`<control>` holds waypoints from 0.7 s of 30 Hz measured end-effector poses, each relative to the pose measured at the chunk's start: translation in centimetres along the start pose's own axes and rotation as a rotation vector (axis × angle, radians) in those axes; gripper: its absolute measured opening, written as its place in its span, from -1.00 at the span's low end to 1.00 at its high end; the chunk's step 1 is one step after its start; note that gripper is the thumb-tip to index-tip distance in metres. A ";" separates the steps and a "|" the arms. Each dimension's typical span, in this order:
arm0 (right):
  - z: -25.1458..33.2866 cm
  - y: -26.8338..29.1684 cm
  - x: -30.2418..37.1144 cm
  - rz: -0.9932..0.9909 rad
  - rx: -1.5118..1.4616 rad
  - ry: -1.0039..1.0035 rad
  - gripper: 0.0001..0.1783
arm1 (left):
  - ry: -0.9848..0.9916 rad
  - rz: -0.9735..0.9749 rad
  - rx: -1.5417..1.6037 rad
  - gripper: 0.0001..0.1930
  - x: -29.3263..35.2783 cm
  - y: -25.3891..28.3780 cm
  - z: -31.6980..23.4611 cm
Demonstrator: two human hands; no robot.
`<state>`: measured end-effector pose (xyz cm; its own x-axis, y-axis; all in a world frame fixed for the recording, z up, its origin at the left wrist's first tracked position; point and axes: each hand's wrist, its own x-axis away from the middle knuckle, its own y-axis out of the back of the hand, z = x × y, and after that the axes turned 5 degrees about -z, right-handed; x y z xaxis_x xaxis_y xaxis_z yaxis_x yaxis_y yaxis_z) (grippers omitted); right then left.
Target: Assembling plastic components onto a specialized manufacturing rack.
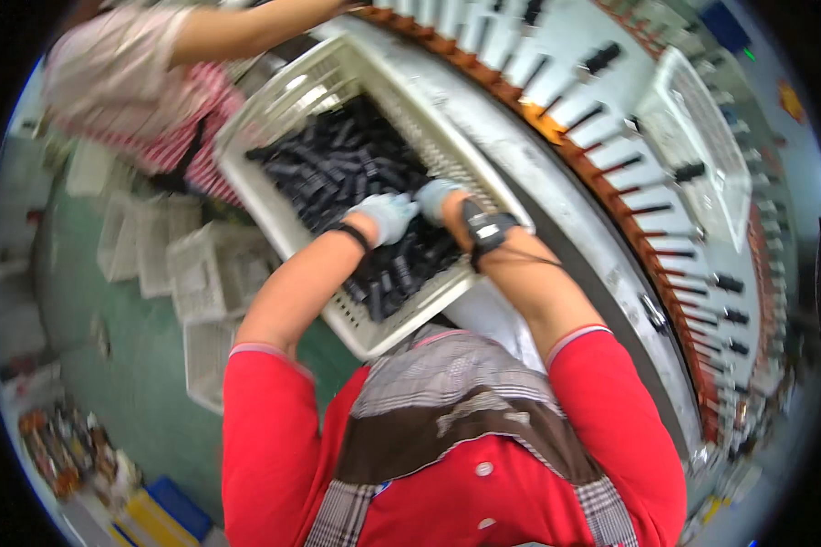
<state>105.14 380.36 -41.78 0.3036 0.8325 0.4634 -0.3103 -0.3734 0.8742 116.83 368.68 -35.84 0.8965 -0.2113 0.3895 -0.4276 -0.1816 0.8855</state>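
Note:
A large off-white plastic basket (287,239) with slotted sides holds a heap of short black tube-like parts (333,164). Both my hands reach into it, close together over the heap. My left hand (389,217), in a pale thin glove, has its fingers curled toward the right hand. What they hold, if anything, is too blurred to name. Beside it, my right hand (436,197), in a bluish glove, points down at the black parts with its fingertips hidden. A black strap with a small device (485,228) is on my right wrist, and a dark band (354,235) circles the left.
A conveyor with a brown toothed edge (602,187) curves along the right, carrying upright black-topped pieces. A white basket (702,146) stands beyond its edge. Another person (123,82) works at the upper left. Several pale crates (205,273) stand on the green floor (132,356).

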 end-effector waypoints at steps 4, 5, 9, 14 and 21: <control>-1.3 -4.5 -0.3 -0.487 -0.084 -0.066 -0.84 | -0.126 -0.086 0.023 -0.52 -1.6 0.5 -1.6; 1.4 -1.6 1.3 -0.323 0.012 -0.172 -0.82 | -0.068 -0.069 0.034 -0.60 -1.2 -0.3 -1.5; 2.6 8.7 12.3 -0.449 -0.417 -0.090 -0.59 | 0.134 0.121 0.140 -0.50 -0.9 0.5 -2.0; -0.3 8.0 34.0 -0.732 -1.321 0.062 -0.37 | -0.144 -0.198 0.730 -0.77 -1.5 6.7 -8.6; -0.9 -8.3 55.5 -1.087 -1.964 -1.002 -0.45 | -0.385 -0.182 1.037 -0.80 -2.2 10.3 -33.5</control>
<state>123.75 430.09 -23.45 0.8129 -0.1756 0.5553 0.2430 0.9688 -0.0493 114.37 399.47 -19.12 0.9367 -0.3499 0.0124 -0.3445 -0.9146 0.2120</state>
